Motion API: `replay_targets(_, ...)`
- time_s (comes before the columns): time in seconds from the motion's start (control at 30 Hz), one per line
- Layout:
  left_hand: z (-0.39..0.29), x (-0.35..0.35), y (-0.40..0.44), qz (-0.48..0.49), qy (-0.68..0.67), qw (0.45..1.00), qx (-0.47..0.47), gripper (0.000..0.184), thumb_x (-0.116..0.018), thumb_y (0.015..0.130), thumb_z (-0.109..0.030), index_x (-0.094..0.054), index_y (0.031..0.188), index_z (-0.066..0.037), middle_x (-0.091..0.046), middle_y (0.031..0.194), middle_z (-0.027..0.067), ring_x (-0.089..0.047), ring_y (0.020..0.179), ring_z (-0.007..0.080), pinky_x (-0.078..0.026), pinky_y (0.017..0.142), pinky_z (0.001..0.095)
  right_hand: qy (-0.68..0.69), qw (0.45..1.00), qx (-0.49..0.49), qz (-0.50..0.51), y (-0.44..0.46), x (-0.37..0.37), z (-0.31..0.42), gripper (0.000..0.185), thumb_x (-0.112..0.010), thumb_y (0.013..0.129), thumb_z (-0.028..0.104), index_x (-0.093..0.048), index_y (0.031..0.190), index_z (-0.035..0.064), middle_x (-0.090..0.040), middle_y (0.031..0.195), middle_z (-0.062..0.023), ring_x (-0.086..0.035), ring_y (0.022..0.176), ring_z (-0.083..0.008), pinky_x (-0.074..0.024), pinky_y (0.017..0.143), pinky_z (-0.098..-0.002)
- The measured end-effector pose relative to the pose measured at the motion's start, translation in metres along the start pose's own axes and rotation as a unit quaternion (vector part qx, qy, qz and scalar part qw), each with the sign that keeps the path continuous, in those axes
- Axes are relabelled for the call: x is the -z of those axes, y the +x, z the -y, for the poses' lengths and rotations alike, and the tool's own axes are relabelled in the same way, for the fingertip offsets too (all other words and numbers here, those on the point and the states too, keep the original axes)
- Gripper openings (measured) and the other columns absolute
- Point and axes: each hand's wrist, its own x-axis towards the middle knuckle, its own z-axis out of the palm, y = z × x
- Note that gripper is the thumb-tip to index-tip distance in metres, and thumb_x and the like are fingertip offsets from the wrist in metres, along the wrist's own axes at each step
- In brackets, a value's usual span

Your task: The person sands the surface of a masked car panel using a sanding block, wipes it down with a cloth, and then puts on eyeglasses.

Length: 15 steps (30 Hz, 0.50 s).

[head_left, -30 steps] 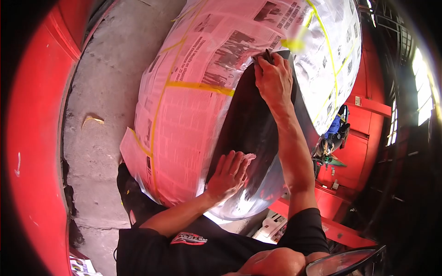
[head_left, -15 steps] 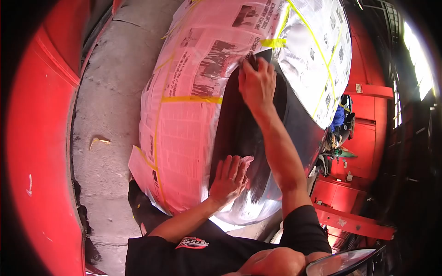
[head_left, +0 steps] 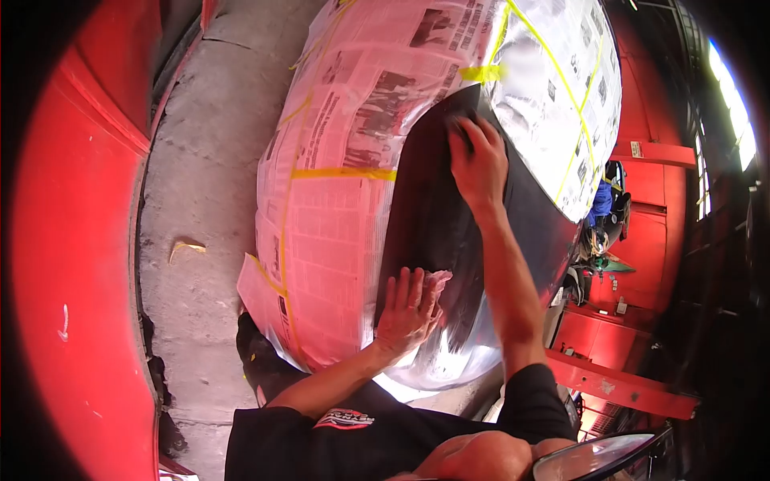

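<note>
The dark car panel lies between newspaper-covered areas, its near end shiny. My right hand presses near the panel's pointed far end. Its fingers are bent round a small dark pad, mostly hidden and blurred. Nearer to me, my left hand rests on the panel's left side with its fingers stretched forward. A crumpled pale pink cloth sticks out by its thumb, held against the panel; the rest is under the hand.
Newspaper masking with yellow tape surrounds the panel. Concrete floor runs along the left, with a tape scrap on it. A red wall or door stands at far left; red metal beams and assorted items are at right.
My right hand has moved a little back toward me and to the right from the panel's left edge near its tip. My left hand stays at the same place on the panel.
</note>
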Motion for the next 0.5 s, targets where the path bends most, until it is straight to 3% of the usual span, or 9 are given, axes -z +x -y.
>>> replay_targets(0.03,0.004,0.001,0.015,-0.004,0.004,1.0,-0.004,0.069,-0.07,0.09,-0.038,-0.051,0.149,-0.008,-0.038,0.159,0.0183,-0.037,0.145,0.0447,-0.036,0.116,0.0559,-0.014,0.999,-0.035,-0.035,-0.022,0.01,-0.014,0.028,-0.071,0.093,0.02,-0.072,0.119,0.0099,-0.065,0.129,-0.0192,-0.062,0.119,-0.0369,-0.0501,0.1,-0.0432)
replay_targets(0.1,0.015,0.012,0.06,-0.034,-0.035,0.993,0.109,0.083,-0.072,0.089,-0.042,-0.042,0.149,0.006,-0.029,0.157,0.0363,-0.031,0.145,0.0537,-0.032,0.117,0.0597,-0.03,0.989,-0.129,-0.064,-0.086,0.039,-0.032,0.027,-0.072,0.094,0.017,-0.073,0.12,0.0086,-0.066,0.131,-0.017,-0.065,0.119,-0.0319,-0.0524,0.099,-0.0381)
replay_targets(0.13,0.023,0.016,0.089,-0.048,-0.04,0.993,0.1,0.089,-0.072,0.088,-0.044,-0.037,0.149,0.011,-0.026,0.156,0.0412,-0.028,0.145,0.0566,-0.03,0.118,0.0608,-0.034,0.979,-0.188,-0.074,-0.124,0.05,-0.044,0.028,-0.072,0.093,0.019,-0.072,0.12,0.0106,-0.065,0.131,-0.0179,-0.059,0.125,-0.0382,-0.0491,0.103,-0.0453)
replay_targets(0.17,0.031,0.019,0.12,-0.06,-0.043,0.993,0.092,0.095,-0.073,0.088,-0.045,-0.032,0.148,0.016,-0.022,0.154,0.0462,-0.025,0.145,0.0596,-0.028,0.118,0.0619,-0.055,0.977,-0.185,-0.084,-0.159,0.062,-0.052,0.029,-0.072,0.092,0.018,-0.072,0.12,0.0103,-0.064,0.131,-0.0182,-0.059,0.124,-0.0377,-0.0492,0.103,-0.0458)
replay_targets(0.23,0.038,0.015,0.174,-0.102,-0.063,0.99,0.07,0.098,-0.072,0.089,-0.046,-0.028,0.15,0.016,-0.017,0.155,0.0464,-0.024,0.145,0.0607,-0.024,0.12,0.0614,-0.128,0.969,-0.21,-0.037,-0.23,0.086,-0.058,0.028,-0.073,0.093,0.013,-0.072,0.12,0.006,-0.066,0.129,-0.0171,-0.063,0.122,-0.0337,-0.0504,0.103,-0.0416)
replay_targets(0.37,0.052,0.003,0.253,-0.127,-0.055,0.988,0.073,0.097,-0.072,0.088,-0.046,-0.03,0.149,0.017,-0.02,0.153,0.0481,-0.024,0.144,0.0613,-0.023,0.121,0.0605,-0.091,0.936,-0.34,-0.002,-0.332,0.114,-0.039,0.029,-0.072,0.091,0.011,-0.072,0.119,0.003,-0.066,0.125,-0.0201,-0.064,0.117,-0.0366,-0.0503,0.101,-0.0431)
replay_targets(0.5,0.06,-0.001,0.291,-0.146,-0.028,0.989,0.006,0.094,-0.071,0.088,-0.043,-0.031,0.148,0.018,-0.026,0.149,0.05,-0.027,0.143,0.0615,-0.023,0.121,0.0599,-0.045,0.911,-0.409,-0.008,-0.376,0.127,-0.033,0.029,-0.071,0.088,0.008,-0.07,0.116,0.001,-0.063,0.127,-0.019,-0.063,0.116,-0.035,-0.0506,0.098,-0.0431)
